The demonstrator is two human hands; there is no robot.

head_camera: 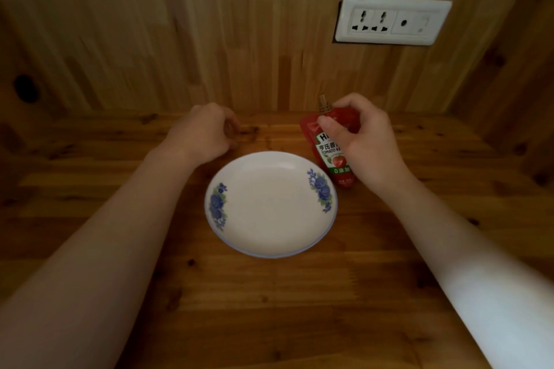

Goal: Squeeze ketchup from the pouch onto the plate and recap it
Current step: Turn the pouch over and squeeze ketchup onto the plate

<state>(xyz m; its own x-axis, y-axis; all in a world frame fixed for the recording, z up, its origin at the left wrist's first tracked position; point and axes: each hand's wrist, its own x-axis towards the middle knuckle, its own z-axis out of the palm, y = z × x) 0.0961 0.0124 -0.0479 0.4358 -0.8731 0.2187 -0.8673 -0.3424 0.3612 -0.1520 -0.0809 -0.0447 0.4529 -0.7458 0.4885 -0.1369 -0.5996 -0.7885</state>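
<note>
A white plate (269, 207) with blue flowers on its rim lies in the middle of the wooden table, with nothing on it. Just right of it and behind, a red ketchup pouch (329, 156) stands upright. My right hand (362, 141) grips its upper part with thumb and fingers. The pouch's threaded spout (323, 103) sticks up bare, with no cap visible on it. My left hand (204, 132) rests on the table behind the plate's left side. Its fingers are curled shut, and I cannot see whether anything is inside them.
A wooden wall rises right behind the table, with a white socket panel (392, 20) at the upper right and a dark round hole (27, 88) at the left. A side wall closes the table on the right.
</note>
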